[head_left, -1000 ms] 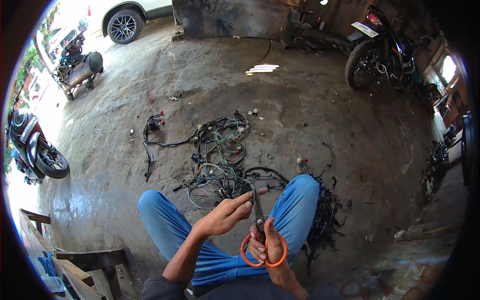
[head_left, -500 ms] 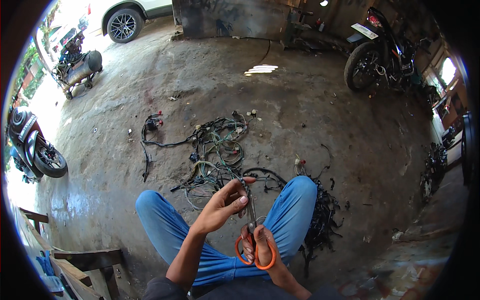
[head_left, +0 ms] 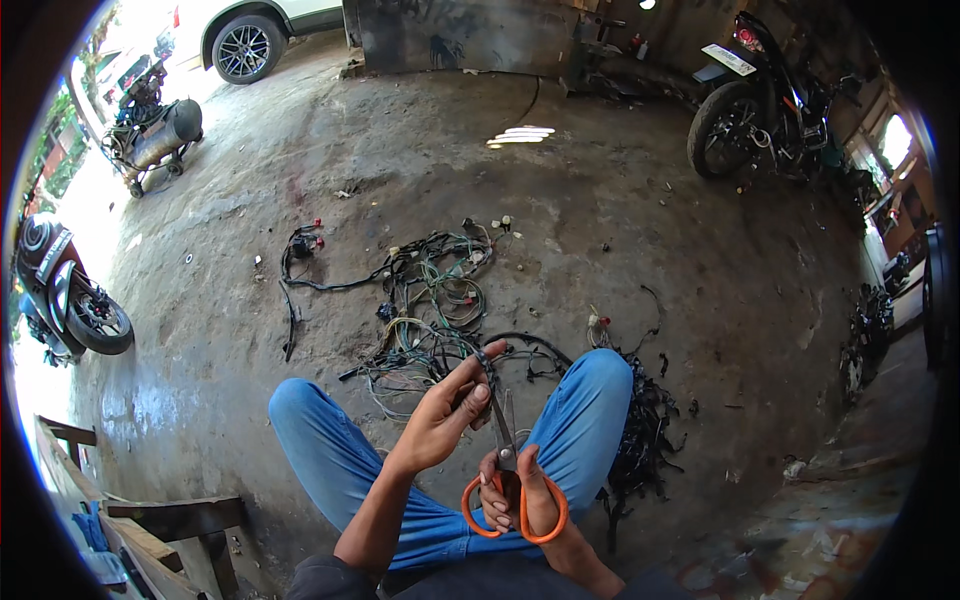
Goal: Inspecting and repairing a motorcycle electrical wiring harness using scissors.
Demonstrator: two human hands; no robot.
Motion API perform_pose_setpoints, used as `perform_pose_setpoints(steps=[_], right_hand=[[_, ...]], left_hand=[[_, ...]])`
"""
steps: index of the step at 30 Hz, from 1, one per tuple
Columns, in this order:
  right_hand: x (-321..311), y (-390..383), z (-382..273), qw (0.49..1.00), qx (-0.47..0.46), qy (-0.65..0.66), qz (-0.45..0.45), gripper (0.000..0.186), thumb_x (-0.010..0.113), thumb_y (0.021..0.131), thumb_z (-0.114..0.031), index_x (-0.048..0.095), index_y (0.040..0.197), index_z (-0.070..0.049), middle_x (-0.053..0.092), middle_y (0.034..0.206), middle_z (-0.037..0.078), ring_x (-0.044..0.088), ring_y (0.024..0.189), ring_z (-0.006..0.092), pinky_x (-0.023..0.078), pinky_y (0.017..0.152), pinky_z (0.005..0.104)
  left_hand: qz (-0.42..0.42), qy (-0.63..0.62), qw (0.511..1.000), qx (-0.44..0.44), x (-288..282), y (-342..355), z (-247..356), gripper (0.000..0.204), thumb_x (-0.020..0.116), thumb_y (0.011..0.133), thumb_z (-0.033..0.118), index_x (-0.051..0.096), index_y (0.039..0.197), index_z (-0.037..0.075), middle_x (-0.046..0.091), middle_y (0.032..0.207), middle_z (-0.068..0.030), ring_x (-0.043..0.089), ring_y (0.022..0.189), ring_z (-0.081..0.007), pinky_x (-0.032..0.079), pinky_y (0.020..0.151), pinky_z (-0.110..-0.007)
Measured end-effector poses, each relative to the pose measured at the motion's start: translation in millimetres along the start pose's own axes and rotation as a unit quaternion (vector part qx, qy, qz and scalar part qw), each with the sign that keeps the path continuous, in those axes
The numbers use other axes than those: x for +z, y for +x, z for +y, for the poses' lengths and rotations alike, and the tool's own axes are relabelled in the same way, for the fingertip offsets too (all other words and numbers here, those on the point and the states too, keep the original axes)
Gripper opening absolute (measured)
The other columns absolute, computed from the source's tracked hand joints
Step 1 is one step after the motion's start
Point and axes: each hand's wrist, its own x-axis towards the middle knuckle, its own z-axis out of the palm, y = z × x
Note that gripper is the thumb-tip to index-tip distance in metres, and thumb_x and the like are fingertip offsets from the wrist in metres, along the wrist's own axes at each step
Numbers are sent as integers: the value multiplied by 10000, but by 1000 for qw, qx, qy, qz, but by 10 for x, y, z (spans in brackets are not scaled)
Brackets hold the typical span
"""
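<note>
My left hand [head_left: 444, 418] pinches a dark section of the wiring harness [head_left: 420, 342] between my knees, index finger stretched along it. From there the harness spreads over the floor in tangled green, pale and black wires with small connectors. My right hand [head_left: 541, 508] grips a pair of scissors [head_left: 507, 459] by its orange handle loops, thumb through one loop. The blades stand apart and point away from me. One blade lies close to the wires under my left fingers; whether it touches them I cannot tell.
A heap of black strips [head_left: 640, 445] lies beside my right knee. A motorcycle [head_left: 770, 110] stands far right, another [head_left: 75, 295] at left. An air compressor [head_left: 165, 135] and a white car [head_left: 310, 12] are farther back. A wooden frame [head_left: 175, 515] is near left.
The scissors' blades and handle loops have spread apart, with the scissors drawn slightly back toward me. My left hand has shifted a little, still pinching the harness.
</note>
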Motion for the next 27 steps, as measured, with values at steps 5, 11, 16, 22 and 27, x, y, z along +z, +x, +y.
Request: perform_pose_setpoints(steps=[5,11,16,22,27], right_hand=[[-8,19,31,999,-14,-19,21,724,345,965,-736,547,975,-41,431,600,1,416,451,84,381,437,232],[-4,97,109,993,-88,-35,74,628,439,998,-648,553,995,-31,459,615,4,432,465,81,386,447,232],[-10,135,84,992,-103,-18,67,570,499,1004,-595,554,1003,-28,463,622,1,440,478,76,390,457,228],[11,130,17,990,-105,-31,87,610,451,998,-644,551,974,-43,457,600,-2,423,443,72,378,432,227],[45,127,-17,990,-97,-41,95,626,430,997,-659,549,950,-47,450,580,-3,417,417,72,369,408,226]], left_hand=[[-10,8,1000,3,-18,7,-54,279,466,1093,219,546,1217,-17,582,1161,-28,374,713,-47,378,641,-230],[-33,72,997,-18,48,32,-37,305,447,1101,291,592,1182,36,572,923,46,373,721,-44,342,654,-209],[-16,99,995,-6,31,13,-101,272,452,1100,284,551,1029,41,420,819,44,407,747,-59,366,669,-236],[-34,154,987,0,38,17,-98,248,447,1100,237,495,964,35,410,814,2,402,750,-105,398,683,-273],[-30,177,984,6,62,3,-1,257,449,1097,223,479,936,25,389,806,-19,396,736,-120,398,674,-286]])
